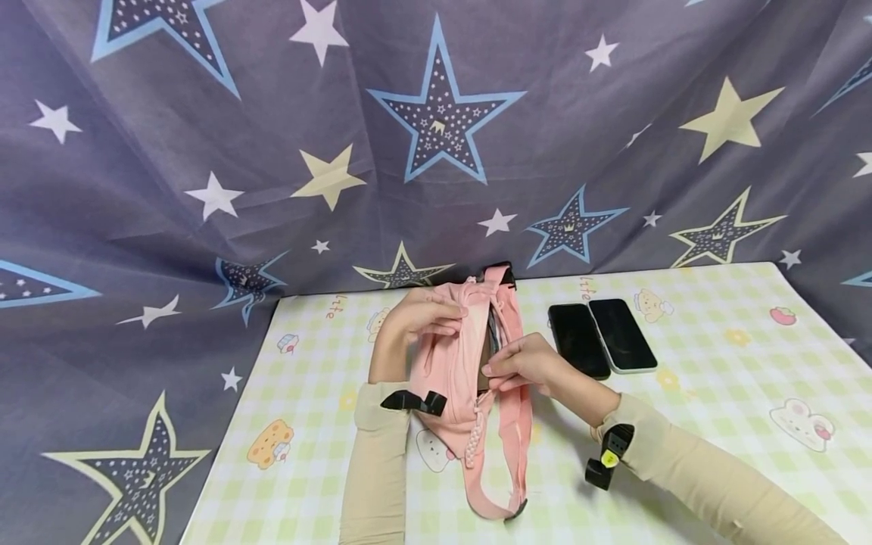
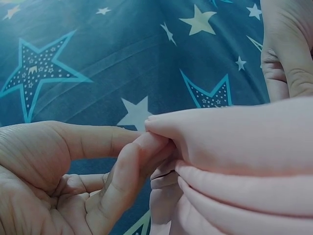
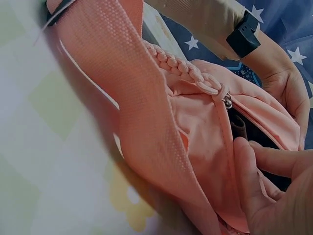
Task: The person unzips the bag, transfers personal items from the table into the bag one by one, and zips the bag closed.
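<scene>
A pink waist bag (image 1: 446,356) stands on the table with its zipped opening parted. Dark lining and something brown (image 3: 238,126) show inside; what the brown thing is I cannot tell. My left hand (image 1: 425,314) pinches the bag's fabric along its left upper side, thumb against fingers in the left wrist view. At the opening's right edge, my right hand (image 1: 524,363) grips the bag's lip between thumb and fingers, with some fingertips inside. A braided pull (image 3: 181,66) hangs from the zip's near end. The pink strap (image 1: 514,439) loops toward me.
Two dark-screened phones (image 1: 579,341) (image 1: 623,334) lie side by side to the right of the bag. A green checked cloth (image 1: 306,454) with cartoon prints covers the table. Behind it hangs a star-patterned curtain (image 1: 272,113).
</scene>
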`<state>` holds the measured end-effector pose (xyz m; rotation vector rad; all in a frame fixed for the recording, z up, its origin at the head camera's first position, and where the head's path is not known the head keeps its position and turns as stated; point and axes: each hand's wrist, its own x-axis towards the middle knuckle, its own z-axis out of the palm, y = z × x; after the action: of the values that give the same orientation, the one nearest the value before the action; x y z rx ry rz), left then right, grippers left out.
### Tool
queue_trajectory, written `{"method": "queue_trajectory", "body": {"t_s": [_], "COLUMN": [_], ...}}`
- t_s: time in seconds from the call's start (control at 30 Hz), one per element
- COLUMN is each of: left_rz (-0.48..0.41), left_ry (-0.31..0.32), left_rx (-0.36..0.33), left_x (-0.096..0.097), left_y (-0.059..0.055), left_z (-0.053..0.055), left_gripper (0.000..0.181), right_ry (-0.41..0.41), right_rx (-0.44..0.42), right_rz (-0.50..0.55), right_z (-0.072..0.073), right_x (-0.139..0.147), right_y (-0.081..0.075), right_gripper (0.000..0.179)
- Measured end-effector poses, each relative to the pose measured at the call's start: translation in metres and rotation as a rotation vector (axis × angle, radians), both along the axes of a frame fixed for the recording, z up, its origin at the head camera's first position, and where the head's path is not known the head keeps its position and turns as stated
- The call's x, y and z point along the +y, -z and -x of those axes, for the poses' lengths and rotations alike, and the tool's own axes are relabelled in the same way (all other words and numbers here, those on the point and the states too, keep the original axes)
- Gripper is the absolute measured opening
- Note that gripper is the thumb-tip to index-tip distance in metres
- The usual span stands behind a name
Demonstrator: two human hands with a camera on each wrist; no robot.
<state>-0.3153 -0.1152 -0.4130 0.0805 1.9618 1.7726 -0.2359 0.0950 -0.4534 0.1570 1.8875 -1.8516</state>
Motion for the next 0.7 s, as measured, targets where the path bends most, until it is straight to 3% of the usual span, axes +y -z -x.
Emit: {"method": "queue_trajectory", "body": {"t_s": [0.7], "left_rz": [-0.016], "left_ry": [0.005], "left_rx": [0.004], "left_x": [0.0003], "left_y": [-0.0014], "left_z": [-0.0013], "left_gripper": [0.012], "right_ry": [-0.008], "right_rx": [0.011], "right_rz": [-0.054], "right_z": [-0.0025], "right_x": [0.0006], "right_y": [0.0048], "right_gripper": [0.016]}}
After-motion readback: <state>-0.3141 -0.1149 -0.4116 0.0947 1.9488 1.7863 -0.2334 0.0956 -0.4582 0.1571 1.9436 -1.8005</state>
